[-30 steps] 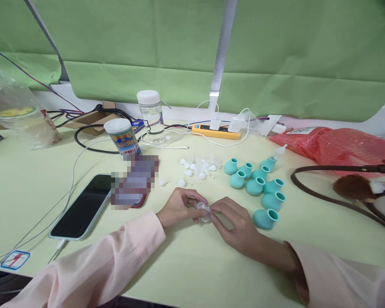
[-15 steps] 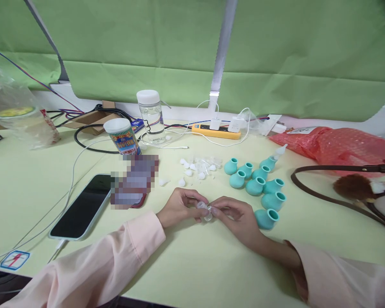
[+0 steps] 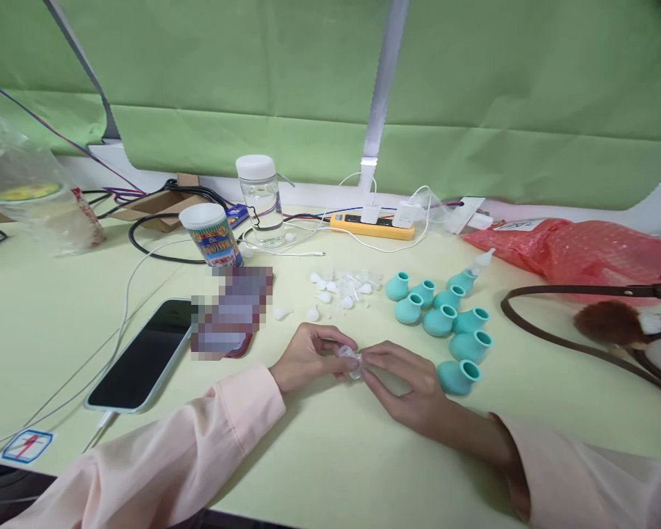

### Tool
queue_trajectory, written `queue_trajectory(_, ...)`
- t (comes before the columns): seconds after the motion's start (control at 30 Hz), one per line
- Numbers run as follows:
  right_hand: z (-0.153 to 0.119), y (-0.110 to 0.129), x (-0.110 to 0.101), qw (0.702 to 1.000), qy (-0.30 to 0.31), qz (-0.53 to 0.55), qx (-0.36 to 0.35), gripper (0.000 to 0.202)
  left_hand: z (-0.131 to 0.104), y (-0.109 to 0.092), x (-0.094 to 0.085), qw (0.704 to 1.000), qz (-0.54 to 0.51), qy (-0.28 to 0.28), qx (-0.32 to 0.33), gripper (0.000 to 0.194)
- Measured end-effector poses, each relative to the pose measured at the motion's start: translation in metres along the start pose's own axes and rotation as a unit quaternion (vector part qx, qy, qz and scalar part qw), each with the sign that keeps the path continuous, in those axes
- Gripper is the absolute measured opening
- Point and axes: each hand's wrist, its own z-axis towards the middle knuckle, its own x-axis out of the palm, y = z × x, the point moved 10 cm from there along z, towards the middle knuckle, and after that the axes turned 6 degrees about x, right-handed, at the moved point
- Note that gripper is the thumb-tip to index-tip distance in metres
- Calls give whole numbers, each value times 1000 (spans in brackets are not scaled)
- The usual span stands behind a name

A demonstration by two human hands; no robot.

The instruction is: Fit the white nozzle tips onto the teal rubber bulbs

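Near the middle of the table, my left hand (image 3: 315,355) pinches a small clear plastic piece (image 3: 348,354). The fingertips of my right hand (image 3: 405,378) close on the same piece from the right. Its exact shape is partly hidden by the fingers. Several teal rubber bulbs (image 3: 439,320) with open necks stand to the right, and one at the back (image 3: 463,281) carries a clear tip (image 3: 483,260). Beyond my hands lie several small white pieces (image 3: 324,297) and small clear parts (image 3: 352,279).
On the left are a black-screened phone (image 3: 140,356), a blurred reddish item (image 3: 234,312), a paper cup (image 3: 212,236) and a water bottle (image 3: 262,206). An orange power strip (image 3: 371,228) lies at the back. A red plastic bag (image 3: 578,253) and brown strap (image 3: 545,334) are at right.
My right hand's fingers have shifted slightly and are straighter around the clear piece. My left hand stays almost the same.
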Motion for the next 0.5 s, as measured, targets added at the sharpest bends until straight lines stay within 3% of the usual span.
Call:
queue_trajectory(0.1, -1, -3, 2, 1000, 10, 17, 11, 19, 0, -1, 2, 1000, 1, 8, 12, 25)
queue_trajectory(0.2, 0, -17, 2, 991, 14, 106, 79, 11, 0, -3, 7, 999, 0, 28, 28, 25)
queue_trajectory(0.3, -1, -41, 11, 950, 40, 221, 215, 2, 0, -6, 9, 998, 7, 37, 42, 23)
queue_trajectory(0.37, -5, -53, 17, 917, 54, 262, 296, 7, 0, -11, 9, 997, 14, 38, 61, 23)
queue_trajectory(0.5, -8, -59, 23, 878, 72, 304, 363, 13, -1, -19, 11, 993, 24, 48, 101, 22)
